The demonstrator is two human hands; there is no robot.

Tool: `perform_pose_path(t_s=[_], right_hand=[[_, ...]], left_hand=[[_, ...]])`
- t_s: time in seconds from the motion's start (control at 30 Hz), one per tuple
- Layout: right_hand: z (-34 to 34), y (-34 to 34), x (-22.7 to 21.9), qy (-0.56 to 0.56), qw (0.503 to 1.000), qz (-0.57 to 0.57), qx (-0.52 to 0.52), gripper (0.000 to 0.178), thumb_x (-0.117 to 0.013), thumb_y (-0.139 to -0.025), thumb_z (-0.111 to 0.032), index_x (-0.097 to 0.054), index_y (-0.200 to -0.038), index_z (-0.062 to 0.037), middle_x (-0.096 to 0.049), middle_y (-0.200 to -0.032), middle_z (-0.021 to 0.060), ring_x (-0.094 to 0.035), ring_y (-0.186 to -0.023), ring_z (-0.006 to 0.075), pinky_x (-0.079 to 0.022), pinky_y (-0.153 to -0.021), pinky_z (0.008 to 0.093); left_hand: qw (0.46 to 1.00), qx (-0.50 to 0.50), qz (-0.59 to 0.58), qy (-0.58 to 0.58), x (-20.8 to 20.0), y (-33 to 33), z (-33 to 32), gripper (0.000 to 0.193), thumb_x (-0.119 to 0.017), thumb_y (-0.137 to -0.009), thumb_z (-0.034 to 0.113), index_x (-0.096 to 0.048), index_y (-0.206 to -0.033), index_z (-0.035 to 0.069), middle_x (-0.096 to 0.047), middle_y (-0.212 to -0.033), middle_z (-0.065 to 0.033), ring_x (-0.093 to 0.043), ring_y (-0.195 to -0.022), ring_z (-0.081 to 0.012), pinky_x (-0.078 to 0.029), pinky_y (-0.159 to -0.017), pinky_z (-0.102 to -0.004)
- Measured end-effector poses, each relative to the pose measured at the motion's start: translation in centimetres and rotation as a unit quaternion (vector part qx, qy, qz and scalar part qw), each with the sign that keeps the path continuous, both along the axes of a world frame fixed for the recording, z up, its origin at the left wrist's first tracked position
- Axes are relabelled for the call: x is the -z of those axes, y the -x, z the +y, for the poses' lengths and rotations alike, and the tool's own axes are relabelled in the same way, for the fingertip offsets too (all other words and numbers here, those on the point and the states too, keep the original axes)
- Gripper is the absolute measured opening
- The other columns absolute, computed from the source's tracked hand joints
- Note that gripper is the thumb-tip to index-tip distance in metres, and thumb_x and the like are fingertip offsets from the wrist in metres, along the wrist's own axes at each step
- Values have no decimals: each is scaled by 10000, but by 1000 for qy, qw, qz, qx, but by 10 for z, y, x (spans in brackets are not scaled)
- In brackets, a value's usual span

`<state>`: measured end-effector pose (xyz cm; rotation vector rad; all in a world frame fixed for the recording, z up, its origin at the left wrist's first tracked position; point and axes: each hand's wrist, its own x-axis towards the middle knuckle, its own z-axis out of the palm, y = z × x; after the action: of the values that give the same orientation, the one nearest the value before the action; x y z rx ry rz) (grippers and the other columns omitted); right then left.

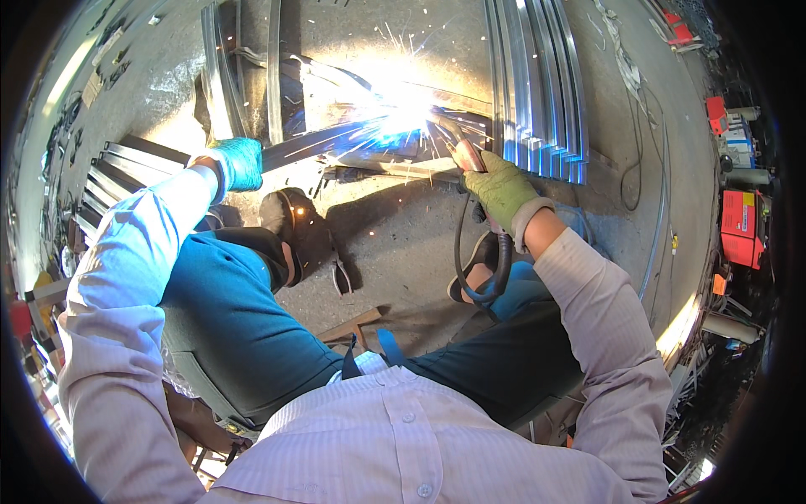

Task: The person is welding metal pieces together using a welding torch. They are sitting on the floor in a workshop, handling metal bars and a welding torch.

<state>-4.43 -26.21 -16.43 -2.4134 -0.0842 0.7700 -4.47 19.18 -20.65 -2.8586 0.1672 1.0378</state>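
Observation:
My right hand (504,191), in a yellow-green glove, is closed around a welding torch (468,156) whose cable loops down beside my foot. At the torch's tip a blue-white arc (405,113) glares and throws sparks, hiding the joint itself. A dark metal bar (306,144) runs from the arc to the left. Around its left end, my left hand (239,165) in a teal glove is closed. Under and behind the bar lie other metal pieces and a lighter strip (395,169), partly lost in the glare.
Long steel tubes (537,92) are stacked at the far right, and more metal bars (217,76) stand at the far left. Cut tubes (126,172) lie beside my left forearm. Cables (634,151) trail over the floor; a red machine (742,227) stands at the right edge.

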Motion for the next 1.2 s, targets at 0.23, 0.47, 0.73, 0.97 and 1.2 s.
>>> perform_pose_path(t_s=[0.23,0.47,0.73,0.97,1.2], right_hand=[[2,-2,0,8,1000,-1,0,343,-638,-971,-309,-661,-1180,-38,-720,-1042,217,-700,-1000,372,-526,-905,450],[1,3,4,-31,999,-3,26,309,-639,-966,-280,-661,-1156,-37,-689,-950,170,-666,-899,297,-523,-877,418],[-1,5,1,-12,1000,-8,15,319,-637,-975,-281,-662,-1189,-46,-708,-977,188,-689,-920,312,-532,-880,416],[-3,2,2,4,1000,24,8,380,-655,-976,-290,-657,-1259,-37,-724,-1095,238,-704,-1030,374,-532,-930,443],[-1,1,5,12,1000,-4,0,350,-652,-978,-291,-659,-1226,-44,-725,-1076,219,-703,-997,362,-532,-916,443]], left_hand=[[996,81,29,-2,4,-5,2,319,-734,-762,202,-788,-974,-30,-762,-955,-277,-762,-933,-433,-609,-851,-468],[999,-44,23,12,-4,-1,0,359,-765,-772,188,-772,-1090,20,-774,-1041,-246,-759,-1003,-399,-602,-878,-448],[999,-14,32,-8,-6,-2,-4,296,-755,-775,179,-790,-1006,-2,-768,-953,-261,-768,-904,-402,-609,-828,-457],[1000,16,17,-2,-4,-2,-3,243,-716,-772,156,-804,-926,-11,-755,-878,-269,-770,-837,-415,-609,-771,-466],[999,-10,35,-21,-1,-5,-2,243,-743,-762,180,-807,-912,0,-757,-901,-266,-763,-861,-416,-606,-803,-467]])
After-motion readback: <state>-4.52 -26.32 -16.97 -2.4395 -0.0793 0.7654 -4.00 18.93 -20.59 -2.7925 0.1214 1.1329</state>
